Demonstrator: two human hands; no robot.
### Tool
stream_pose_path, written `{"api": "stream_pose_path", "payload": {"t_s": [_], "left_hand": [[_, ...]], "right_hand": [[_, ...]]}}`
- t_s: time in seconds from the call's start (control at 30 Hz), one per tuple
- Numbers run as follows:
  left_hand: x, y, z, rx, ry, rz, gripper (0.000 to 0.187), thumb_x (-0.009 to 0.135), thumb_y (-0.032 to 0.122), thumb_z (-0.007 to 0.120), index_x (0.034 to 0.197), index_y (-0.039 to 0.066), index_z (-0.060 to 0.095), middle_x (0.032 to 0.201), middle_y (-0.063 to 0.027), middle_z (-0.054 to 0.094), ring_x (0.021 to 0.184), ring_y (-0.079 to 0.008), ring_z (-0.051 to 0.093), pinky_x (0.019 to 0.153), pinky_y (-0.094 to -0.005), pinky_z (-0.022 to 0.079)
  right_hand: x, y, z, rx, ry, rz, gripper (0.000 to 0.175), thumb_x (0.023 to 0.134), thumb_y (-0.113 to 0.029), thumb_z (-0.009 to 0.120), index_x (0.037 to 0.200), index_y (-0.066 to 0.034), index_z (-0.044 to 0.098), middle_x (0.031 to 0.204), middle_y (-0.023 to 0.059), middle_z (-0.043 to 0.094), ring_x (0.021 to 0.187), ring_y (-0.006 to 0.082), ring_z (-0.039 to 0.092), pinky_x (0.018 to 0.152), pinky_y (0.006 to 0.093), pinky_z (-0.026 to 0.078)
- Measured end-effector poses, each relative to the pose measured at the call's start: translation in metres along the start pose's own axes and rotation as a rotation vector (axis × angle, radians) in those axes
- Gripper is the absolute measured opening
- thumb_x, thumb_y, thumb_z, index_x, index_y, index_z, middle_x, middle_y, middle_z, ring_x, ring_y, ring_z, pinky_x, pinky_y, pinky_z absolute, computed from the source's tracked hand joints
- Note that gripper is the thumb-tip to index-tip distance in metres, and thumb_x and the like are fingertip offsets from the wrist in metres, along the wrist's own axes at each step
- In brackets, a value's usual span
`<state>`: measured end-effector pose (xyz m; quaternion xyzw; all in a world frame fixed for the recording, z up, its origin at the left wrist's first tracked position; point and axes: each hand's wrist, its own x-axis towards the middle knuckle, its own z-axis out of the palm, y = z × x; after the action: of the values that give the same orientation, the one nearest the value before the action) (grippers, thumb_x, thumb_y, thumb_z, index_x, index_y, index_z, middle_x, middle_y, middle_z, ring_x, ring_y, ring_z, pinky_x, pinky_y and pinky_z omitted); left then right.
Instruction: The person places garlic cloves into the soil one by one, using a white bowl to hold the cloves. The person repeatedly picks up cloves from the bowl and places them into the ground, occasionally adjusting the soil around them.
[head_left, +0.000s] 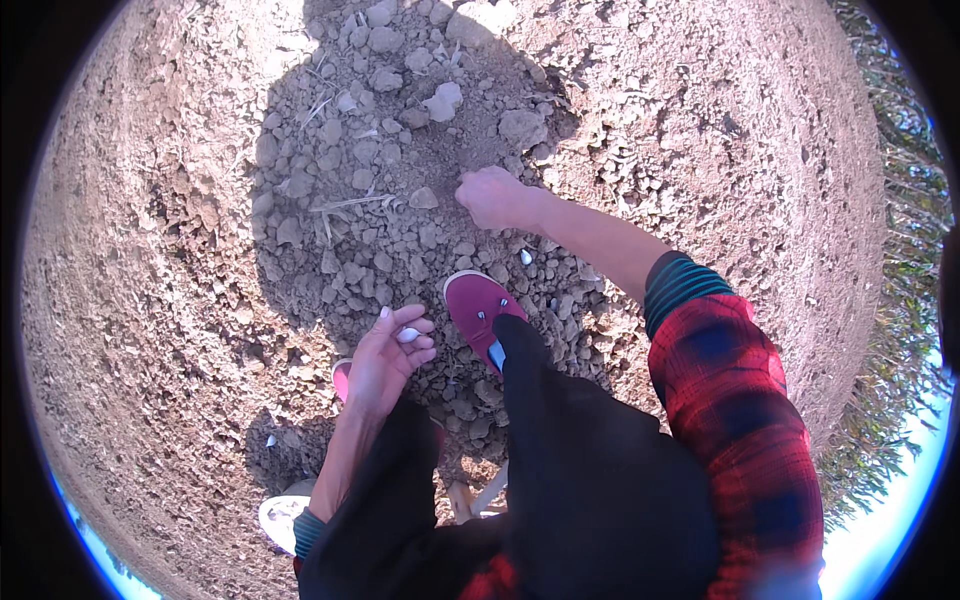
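Note:
My left hand (386, 356) is turned palm up with its fingers partly curled, holding a white garlic clove (408, 335) against the fingers. Ahead and to the right, my right hand (491, 199) reaches down to the loose, cloddy soil (420, 240). Its fingers are bent and the fingertips are hidden at the ground, so anything between them is out of sight. Another white clove (526, 257) lies on the soil, between my right forearm and my shoe. A small white piece (271, 441), perhaps also a clove, rests on the ground beyond my left forearm.
One maroon shoe (480, 307) stands between my hands; the other (341, 379) is mostly behind my left hand. A white container (279, 521) sits by my left wrist. Wooden legs (461, 501) show beneath me. Large clods (444, 101) lie ahead. Grass (911, 217) borders the right.

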<state>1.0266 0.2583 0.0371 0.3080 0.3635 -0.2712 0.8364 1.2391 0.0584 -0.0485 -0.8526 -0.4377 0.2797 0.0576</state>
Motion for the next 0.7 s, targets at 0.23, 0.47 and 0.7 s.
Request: {"api": "stream_pose_path", "payload": {"t_s": [0.23, 0.47, 0.7], "left_hand": [[0.0, -0.001, -0.001, -0.008, -0.023, 0.01, 0.048, 0.101, 0.039, 0.038, 0.12, -0.003, 0.052, 0.096, -0.0082, 0.061, 0.084, -0.0169, 0.059, 0.078, -0.0315, 0.052], [-0.001, 0.009, 0.005, -0.077, -0.039, 0.042, 0.052, 0.101, 0.039, 0.036, 0.126, -0.006, 0.047, 0.113, -0.0161, 0.059, 0.102, -0.0243, 0.06, 0.09, -0.0373, 0.051], [-0.003, 0.011, 0.001, -0.23, -0.123, 0.14, 0.061, 0.101, 0.045, 0.031, 0.133, -0.006, 0.041, 0.128, -0.0197, 0.051, 0.117, -0.0282, 0.053, 0.101, -0.04, 0.044]], "right_hand": [[-0.018, -0.015, 0.028, -0.076, 0.087, 0.077, 0.015, 0.076, -0.007, 0.056, 0.087, -0.0029, 0.066, 0.09, 0.0164, 0.066, 0.089, 0.0323, 0.066, 0.074, 0.0433, 0.053], [-0.03, -0.006, 0.036, -0.095, 0.016, 0.093, 0.018, 0.077, -0.006, 0.056, 0.094, -0.0032, 0.061, 0.094, 0.0159, 0.062, 0.087, 0.0311, 0.066, 0.074, 0.0425, 0.053], [-0.06, -0.083, -0.012, 0.459, 0.483, -0.009, 0.013, 0.083, -0.01, 0.062, 0.096, -0.0083, 0.061, 0.086, 0.0101, 0.059, 0.073, 0.0305, 0.063, 0.061, 0.0392, 0.051]]}}
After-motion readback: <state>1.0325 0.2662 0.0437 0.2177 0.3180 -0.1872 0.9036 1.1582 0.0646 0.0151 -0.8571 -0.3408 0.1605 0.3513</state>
